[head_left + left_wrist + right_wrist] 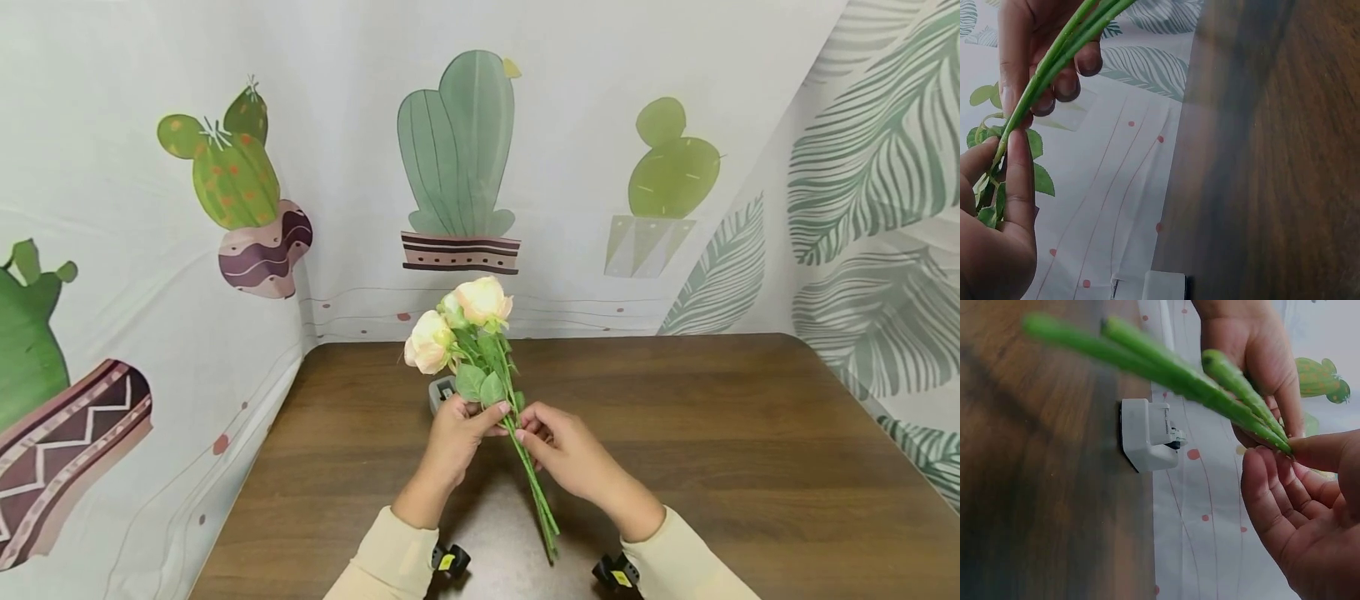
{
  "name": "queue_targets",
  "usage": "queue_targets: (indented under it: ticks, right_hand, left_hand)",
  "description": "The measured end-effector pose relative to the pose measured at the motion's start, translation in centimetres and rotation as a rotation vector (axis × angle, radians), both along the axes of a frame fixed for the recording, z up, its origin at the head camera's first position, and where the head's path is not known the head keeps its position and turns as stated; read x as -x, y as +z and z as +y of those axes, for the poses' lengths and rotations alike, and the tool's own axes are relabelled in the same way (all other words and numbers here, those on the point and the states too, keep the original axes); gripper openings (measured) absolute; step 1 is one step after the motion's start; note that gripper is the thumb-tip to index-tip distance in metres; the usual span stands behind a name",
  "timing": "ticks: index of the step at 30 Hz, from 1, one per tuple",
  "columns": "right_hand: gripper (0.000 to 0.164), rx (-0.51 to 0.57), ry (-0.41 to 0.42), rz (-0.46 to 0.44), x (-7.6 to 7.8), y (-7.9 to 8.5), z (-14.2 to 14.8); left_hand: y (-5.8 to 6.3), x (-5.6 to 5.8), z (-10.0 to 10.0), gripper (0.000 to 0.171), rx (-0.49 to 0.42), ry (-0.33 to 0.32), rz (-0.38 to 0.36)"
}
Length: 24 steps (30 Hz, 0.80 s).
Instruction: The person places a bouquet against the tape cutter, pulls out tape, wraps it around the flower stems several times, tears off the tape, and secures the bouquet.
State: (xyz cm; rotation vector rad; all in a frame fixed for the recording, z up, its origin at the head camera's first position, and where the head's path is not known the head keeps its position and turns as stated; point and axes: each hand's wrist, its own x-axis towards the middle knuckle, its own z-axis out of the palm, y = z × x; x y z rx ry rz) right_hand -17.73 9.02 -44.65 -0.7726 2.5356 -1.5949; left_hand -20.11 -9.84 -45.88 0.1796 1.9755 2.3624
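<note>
A small bunch of pale peach roses (484,302) with green leaves (491,387) leans up and to the left in front of me. My left hand (457,437) pinches the stems just below the leaves, thumb across the front. Right beside it, my right hand (566,450) pinches the same green stems (1166,369) between thumb and fingers, its other fingers loosely bent. The bare stem ends point down toward me, held above the table. In the left wrist view the blooms are out of frame, and only stems (1054,65) and some leaves show.
Behind the left hand, a small light grey holder (1141,434), partly hidden in the head view, stands on the brown wooden table (675,433). A white cloth printed with cacti (465,158) and leaves hangs behind the table and along its sides.
</note>
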Motion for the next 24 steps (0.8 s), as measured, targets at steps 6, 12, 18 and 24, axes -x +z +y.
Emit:
queue_targets:
  ticks: [6, 12, 18, 24]
  right_hand:
    - [0.007, 0.011, 0.022, -0.01, -0.22, -0.04, -0.25]
    - [0.012, 0.075, 0.033, -0.098, -0.33, -0.32, -0.38]
    - [0.022, 0.122, 0.031, -0.22, -0.78, -0.33, -0.82]
    - [0.021, 0.062, -0.035, -0.154, -0.9, -0.2, -0.8]
  left_hand:
    - [0.05, -0.14, 0.15, 0.026, -0.022, 0.008, 0.006]
    - [-0.12, -0.15, 0.2, 0.027, -0.02, 0.008, 0.016]
    - [-0.28, -0.14, 0.23, 0.028, -0.008, 0.024, 0.008]
    - [-0.31, -0.12, 0.32, 0.025, 0.016, 0.038, 0.035]
